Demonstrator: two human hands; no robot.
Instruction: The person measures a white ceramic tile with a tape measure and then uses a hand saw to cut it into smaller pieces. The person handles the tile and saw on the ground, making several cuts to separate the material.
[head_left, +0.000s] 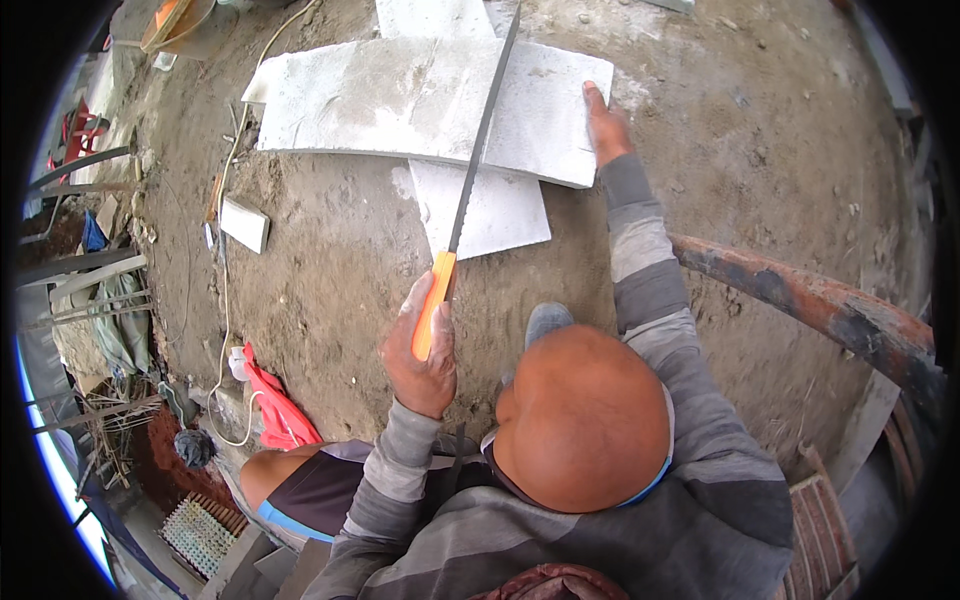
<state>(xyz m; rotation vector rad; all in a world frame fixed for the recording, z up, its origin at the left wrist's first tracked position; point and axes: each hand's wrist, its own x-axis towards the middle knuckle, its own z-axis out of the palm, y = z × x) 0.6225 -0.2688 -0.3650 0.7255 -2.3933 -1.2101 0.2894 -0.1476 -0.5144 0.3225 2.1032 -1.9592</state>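
Note:
In my left hand (415,368) is the orange handle of a handsaw (476,165), with my fingers closed round it. Its long toothed blade lies across a long white lightweight block (370,100), right of the middle, and points away from me. My right hand (608,130) grips the block's right end, one finger lying along the top edge; the other fingers are mostly hidden. Underneath, crosswise, is another white block (485,210), showing at the near and far sides. Whether the blade has cut into the block I cannot tell.
A small white offcut (244,225) lies on the dirt at left, beside a pale cable (224,290). Red cloth (280,405) is near my left knee. A rusty pole (790,290) crosses at right. A bucket (180,28) stands far left.

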